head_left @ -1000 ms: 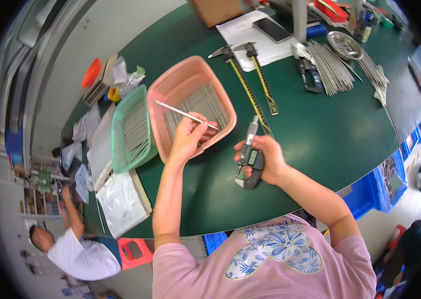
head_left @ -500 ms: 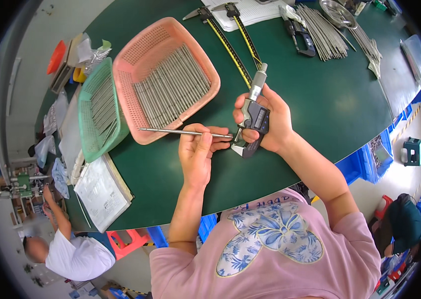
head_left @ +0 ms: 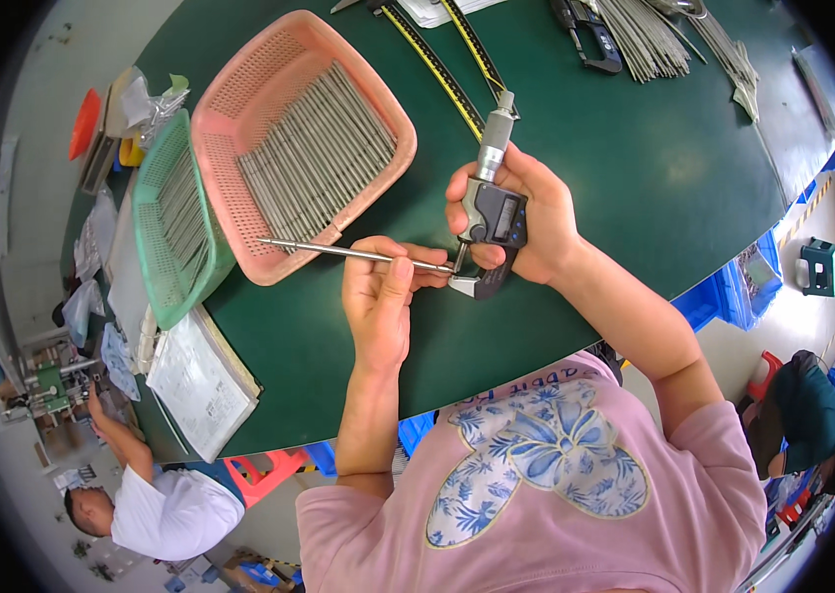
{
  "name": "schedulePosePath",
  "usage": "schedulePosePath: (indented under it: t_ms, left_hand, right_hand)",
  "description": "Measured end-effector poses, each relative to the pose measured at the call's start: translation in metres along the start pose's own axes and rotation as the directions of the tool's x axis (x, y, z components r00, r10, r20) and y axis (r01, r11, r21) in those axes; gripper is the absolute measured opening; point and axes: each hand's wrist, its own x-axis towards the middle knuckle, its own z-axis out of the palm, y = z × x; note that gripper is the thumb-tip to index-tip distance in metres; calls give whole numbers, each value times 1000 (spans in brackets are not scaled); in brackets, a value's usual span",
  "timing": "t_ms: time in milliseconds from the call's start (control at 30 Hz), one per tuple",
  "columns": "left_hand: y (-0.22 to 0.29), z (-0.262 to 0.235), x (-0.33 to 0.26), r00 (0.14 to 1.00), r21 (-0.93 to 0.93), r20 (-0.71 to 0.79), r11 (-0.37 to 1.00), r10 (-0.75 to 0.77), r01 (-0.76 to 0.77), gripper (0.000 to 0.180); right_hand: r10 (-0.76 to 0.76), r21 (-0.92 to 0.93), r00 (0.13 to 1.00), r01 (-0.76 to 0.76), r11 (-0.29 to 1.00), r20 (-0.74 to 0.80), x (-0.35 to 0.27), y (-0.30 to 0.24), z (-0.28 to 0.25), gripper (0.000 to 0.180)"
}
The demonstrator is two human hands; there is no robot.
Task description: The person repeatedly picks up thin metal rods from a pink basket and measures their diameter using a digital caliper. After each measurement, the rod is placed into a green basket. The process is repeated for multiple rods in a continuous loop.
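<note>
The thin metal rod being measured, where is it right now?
In the head view, the metal rod lies level at centre, pinched by the left hand, its right tip in the digital micrometer held by the right hand, beside the pink basket.

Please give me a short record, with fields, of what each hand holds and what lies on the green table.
left hand: left hand pinches a thin silver metal rod, held level
right hand: right hand grips a grey digital micrometer
contact: rod tip sits in the micrometer's jaws
pink basket: pink plastic mesh basket holding many like rods
green basket: green plastic mesh basket beside it, also with rods
surface: dark green table
nearby: yellow tape measures beyond the hands
</note>
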Motion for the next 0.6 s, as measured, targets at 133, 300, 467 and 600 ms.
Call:
schedulePosePath:
  t_ms: [133, 300, 467, 600]
  left_hand:
    - [1, 2, 0, 999, 72, 33, 997, 24, -26, 11]
    - [-2, 0, 0, 999, 73, 29, 996, 46, -48, 10]
    - [-1, 0, -1, 999, 72, 29, 997, 30, -32, 11]
    - [-1, 0, -2, 999, 83, 37, 996, 29, -32, 11]
  right_hand:
    - [-38, -83, 999, 38, 996, 1, 0, -1, -1, 57]
    - [-47, -76, 999, 49, 996, 25, 0, -1, -3, 59]
    - [-57, -74, 997, 60, 995, 43, 0, 1, -2, 58]
    - [-48, -124, 999, 49, 991, 8, -1, 1, -1, 57]
